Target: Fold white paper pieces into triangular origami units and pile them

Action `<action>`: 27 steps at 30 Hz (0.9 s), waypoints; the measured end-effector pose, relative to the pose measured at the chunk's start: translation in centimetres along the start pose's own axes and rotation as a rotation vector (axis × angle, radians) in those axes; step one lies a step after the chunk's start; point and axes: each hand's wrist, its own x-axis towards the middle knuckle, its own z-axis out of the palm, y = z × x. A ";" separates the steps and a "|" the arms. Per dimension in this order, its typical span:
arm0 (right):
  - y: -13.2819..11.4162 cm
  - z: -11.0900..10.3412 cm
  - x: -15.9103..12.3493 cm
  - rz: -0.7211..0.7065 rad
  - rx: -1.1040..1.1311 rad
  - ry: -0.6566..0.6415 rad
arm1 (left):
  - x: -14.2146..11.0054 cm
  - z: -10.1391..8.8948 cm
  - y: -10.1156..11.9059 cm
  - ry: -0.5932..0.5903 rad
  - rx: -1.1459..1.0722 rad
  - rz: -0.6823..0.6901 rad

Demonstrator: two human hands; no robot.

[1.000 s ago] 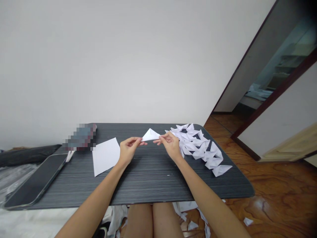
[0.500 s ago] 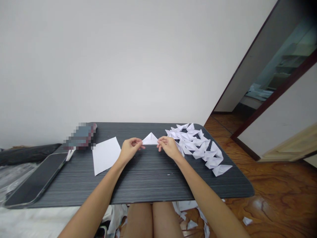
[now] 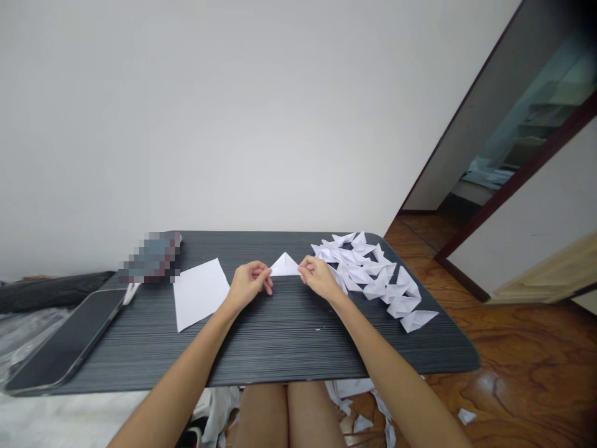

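Note:
A small white folded paper triangle (image 3: 285,266) is stretched between my two hands over the dark table, its peak pointing away from me. My left hand (image 3: 250,284) pinches the left corner between thumb and fingers. At the opposite corner my right hand (image 3: 319,277) has a similar pinch. Beside my left wrist lies a flat white paper sheet (image 3: 199,295). To the right of my right hand spreads a pile of folded white paper boats (image 3: 368,267), several of them overlapping.
The black ribbed table (image 3: 280,348) meets a white wall at its far edge. On its left are a dark phone-like slab (image 3: 69,342) and a blurred-out object (image 3: 152,256). Paper scraps (image 3: 362,424) lie on the wooden floor below. A doorway opens on the right.
Both hands have shifted very slightly, with the folded triangle still held between them. The sheet and the pile of folded pieces stay where they were.

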 end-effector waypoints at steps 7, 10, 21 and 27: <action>-2.0 -0.2 -0.3 0.108 0.197 -0.131 | 0.1 -0.1 1.0 -0.062 0.322 0.367; -2.4 0.2 -0.4 0.091 0.349 -0.143 | 0.0 0.3 1.2 -0.033 0.307 0.356; -1.8 1.8 -0.5 -0.060 0.298 -0.149 | 0.0 1.8 1.1 -0.056 -0.330 0.065; -1.1 2.8 -1.0 -0.098 0.116 0.043 | -0.3 2.2 1.5 -0.062 -0.308 0.043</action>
